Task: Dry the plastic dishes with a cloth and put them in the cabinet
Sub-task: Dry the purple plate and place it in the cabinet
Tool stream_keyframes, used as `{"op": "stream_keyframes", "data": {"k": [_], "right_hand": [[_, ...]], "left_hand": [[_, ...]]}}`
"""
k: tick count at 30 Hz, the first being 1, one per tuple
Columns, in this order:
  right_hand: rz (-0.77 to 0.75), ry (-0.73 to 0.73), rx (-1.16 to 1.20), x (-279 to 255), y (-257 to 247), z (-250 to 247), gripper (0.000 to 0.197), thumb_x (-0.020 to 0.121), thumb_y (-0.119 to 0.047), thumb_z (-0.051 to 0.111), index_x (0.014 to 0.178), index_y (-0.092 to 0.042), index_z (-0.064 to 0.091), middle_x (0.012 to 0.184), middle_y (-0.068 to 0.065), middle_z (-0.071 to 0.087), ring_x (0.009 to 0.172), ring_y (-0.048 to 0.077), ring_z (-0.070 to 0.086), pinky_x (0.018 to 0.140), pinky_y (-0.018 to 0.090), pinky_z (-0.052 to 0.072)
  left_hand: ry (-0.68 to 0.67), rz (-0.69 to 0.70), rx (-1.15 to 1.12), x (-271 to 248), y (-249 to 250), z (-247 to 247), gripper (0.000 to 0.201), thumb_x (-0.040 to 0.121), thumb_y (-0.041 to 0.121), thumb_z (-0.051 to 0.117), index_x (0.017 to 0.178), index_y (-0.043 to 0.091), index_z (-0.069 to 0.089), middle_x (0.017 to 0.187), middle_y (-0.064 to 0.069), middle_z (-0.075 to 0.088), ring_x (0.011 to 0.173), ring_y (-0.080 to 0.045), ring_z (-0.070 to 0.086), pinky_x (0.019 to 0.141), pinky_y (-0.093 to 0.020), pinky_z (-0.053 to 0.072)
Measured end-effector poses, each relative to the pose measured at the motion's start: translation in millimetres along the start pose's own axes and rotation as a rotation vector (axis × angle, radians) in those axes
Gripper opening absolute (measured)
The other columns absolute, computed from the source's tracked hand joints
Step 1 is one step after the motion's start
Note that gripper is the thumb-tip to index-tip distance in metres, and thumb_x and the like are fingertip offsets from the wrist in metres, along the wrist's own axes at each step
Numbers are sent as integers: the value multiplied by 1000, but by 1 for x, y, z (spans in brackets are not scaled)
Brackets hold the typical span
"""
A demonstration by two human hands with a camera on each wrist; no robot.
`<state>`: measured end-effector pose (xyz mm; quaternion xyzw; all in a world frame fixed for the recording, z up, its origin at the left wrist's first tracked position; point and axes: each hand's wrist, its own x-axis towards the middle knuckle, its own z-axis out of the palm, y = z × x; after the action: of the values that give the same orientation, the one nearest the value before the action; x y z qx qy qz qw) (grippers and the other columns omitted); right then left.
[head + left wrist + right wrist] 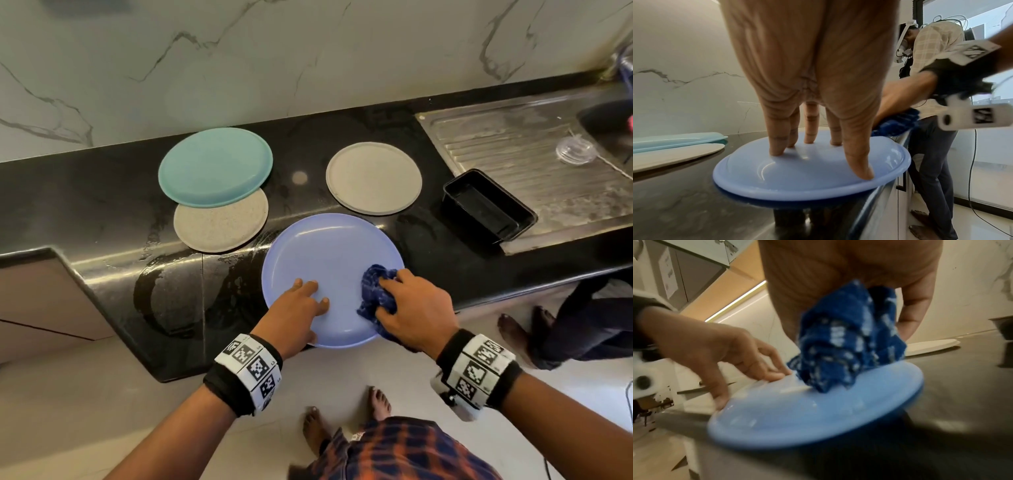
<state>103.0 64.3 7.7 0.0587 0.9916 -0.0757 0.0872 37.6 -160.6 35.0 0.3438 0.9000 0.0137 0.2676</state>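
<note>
Left hand (297,310) steadies, right hand (416,310) wipes.
Straight left fingers (779,146) press the lavender plastic plate (329,253) flat at the black counter's (102,205) front edge, likely to stop sliding; the right hand, curled round a bunched blue cloth (376,291), rubs its right side, blurred.

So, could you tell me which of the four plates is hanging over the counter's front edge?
The lavender-blue plate, nearest the person and touched by both hands. The teal plate and both grey plates lie fully on the counter.

Marble wall (239,51), black countertop (85,192)
</note>
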Motion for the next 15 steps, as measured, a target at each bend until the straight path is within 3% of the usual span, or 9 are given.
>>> {"op": "stream_keyframes", "data": {"k": [4, 7, 10, 12, 14, 15], "right_hand": [[-42, -10, -13, 69, -13, -15, 35, 80, -39, 56, 113, -30, 65, 112, 1, 60, 100, 30, 61, 66, 30, 41], [-60, -44, 23, 132, -32, -32, 31, 81, -33, 61, 110, -26, 68, 110, 7, 62, 100, 34, 62, 74, 36, 50], [-178, -108, -29, 169, -70, -42, 32, 76, -40, 71, 106, -28, 69, 104, 3, 65, 95, 33, 64, 78, 39, 53], [-298, -149, -81, 178, -96, -41, 41, 73, -44, 77, 112, -32, 68, 109, 1, 65, 95, 32, 63, 77, 40, 53], [-375, -169, -155, 179, -116, -35, 50, 76, -46, 77, 122, -33, 65, 121, 0, 61, 104, 32, 60, 82, 41, 51], [-394, -168, -185, 178, -122, -31, 53, 77, -46, 76, 126, -33, 63, 125, 0, 59, 109, 32, 58, 85, 42, 48]], "left_hand": [[-13, 7, 11, -1, 0, -2, 67, 91, 25, 67, 151, 19, 39, 159, -10, 21, 146, -32, 21, 117, -37, 21], [-21, 12, 43, -1, 2, -6, 66, 91, 25, 67, 150, 17, 39, 157, -11, 24, 145, -32, 22, 116, -34, 18], [-17, 18, 67, -1, 2, -7, 65, 93, 27, 64, 151, 15, 37, 157, -12, 24, 146, -30, 21, 116, -31, 11], [9, 27, 81, -2, 2, -3, 64, 93, 29, 65, 150, 18, 39, 156, -9, 25, 145, -30, 22, 115, -35, 21], [40, 12, 31, -3, -4, 2, 63, 91, 31, 67, 148, 26, 42, 156, -3, 25, 145, -28, 22, 108, -41, 39], [59, -5, -22, -5, -9, 4, 61, 90, 32, 67, 147, 30, 45, 157, 1, 26, 146, -25, 22, 106, -41, 43]]}}
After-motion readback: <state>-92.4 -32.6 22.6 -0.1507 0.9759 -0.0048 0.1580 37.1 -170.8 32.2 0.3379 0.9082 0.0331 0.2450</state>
